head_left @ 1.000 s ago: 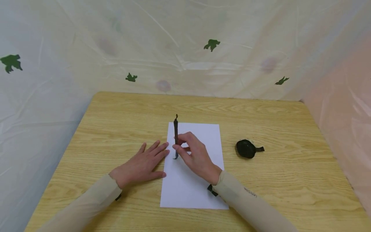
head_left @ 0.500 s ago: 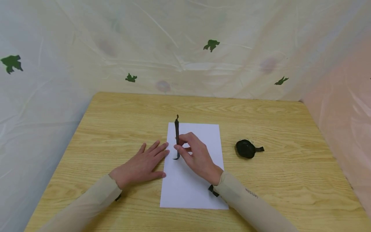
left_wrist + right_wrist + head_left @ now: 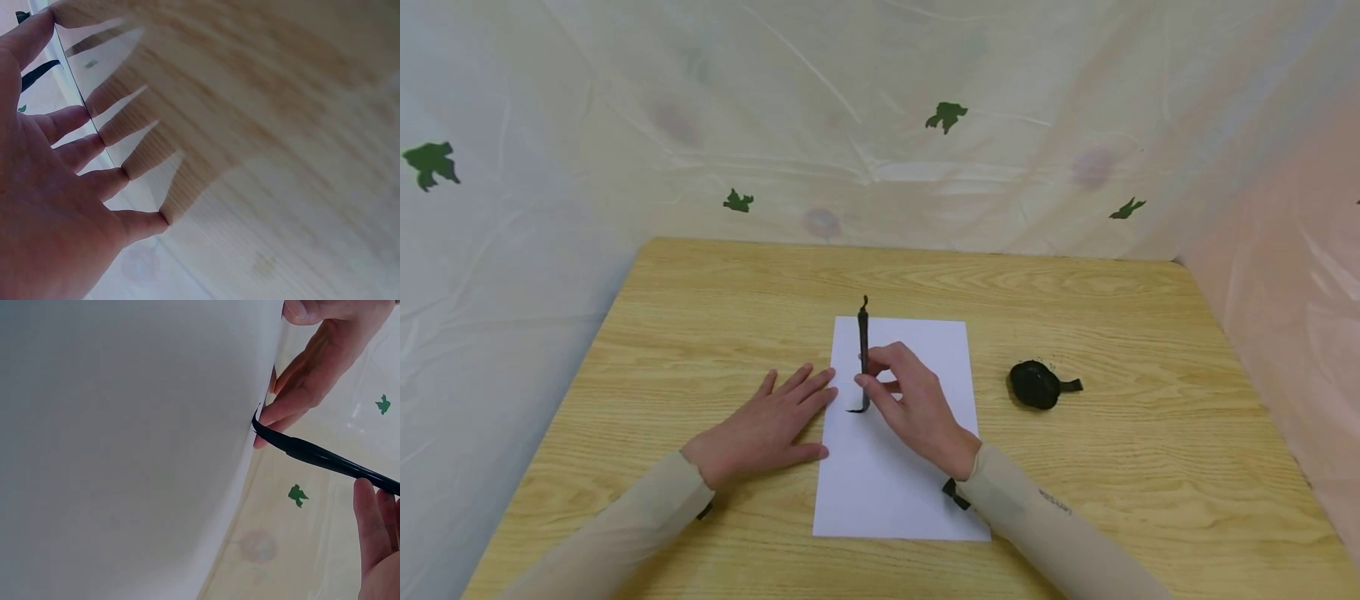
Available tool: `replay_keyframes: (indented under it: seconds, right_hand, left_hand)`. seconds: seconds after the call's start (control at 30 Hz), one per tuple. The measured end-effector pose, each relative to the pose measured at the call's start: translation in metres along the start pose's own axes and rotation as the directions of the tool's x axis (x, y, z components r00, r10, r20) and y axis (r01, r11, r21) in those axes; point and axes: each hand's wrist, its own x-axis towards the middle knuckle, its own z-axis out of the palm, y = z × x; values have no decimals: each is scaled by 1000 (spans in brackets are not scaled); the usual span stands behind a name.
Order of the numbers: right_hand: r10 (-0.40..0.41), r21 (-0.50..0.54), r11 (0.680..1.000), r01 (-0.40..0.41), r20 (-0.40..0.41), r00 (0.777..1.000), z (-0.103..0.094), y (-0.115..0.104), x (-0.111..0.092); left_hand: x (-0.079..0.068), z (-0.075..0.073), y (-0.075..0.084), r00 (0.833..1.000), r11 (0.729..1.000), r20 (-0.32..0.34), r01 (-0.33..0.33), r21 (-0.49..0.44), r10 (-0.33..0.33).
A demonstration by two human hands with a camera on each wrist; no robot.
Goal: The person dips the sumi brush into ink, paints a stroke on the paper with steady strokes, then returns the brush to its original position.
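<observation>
A dark ink brush (image 3: 863,337) stands nearly upright over the white sheet of paper (image 3: 880,492), pinched between the thumb and fingers of my right hand (image 3: 917,404). In the right wrist view the brush (image 3: 322,456) has its bent black tip against the paper (image 3: 125,456). A short black stroke (image 3: 854,411) lies just left of the tip. My left hand (image 3: 763,433) rests flat with spread fingers, its fingertips at the paper's left edge. The left wrist view shows the same hand (image 3: 56,187) with straight fingers touching the wooden tabletop (image 3: 281,156).
To the right of the paper sits a small black dish with a short handle (image 3: 1036,385), with dark specks beside its rim. The wooden table (image 3: 1112,475) reaches back to a pale hanging sheet (image 3: 850,100) with green leaf-like shapes.
My right hand has moved slightly to the right with the brush, and the black stroke on the paper has grown longer. My left hand has stayed in place.
</observation>
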Motion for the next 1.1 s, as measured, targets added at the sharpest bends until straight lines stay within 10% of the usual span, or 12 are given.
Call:
replay_keyframes:
  seconds: [1.1]
  right_hand:
    - [42, -27, 999, -42, -28, 999, -12, 1, -7]
  left_hand:
    - [0, 0, 0, 1000, 1000, 29, 11, 13, -11]
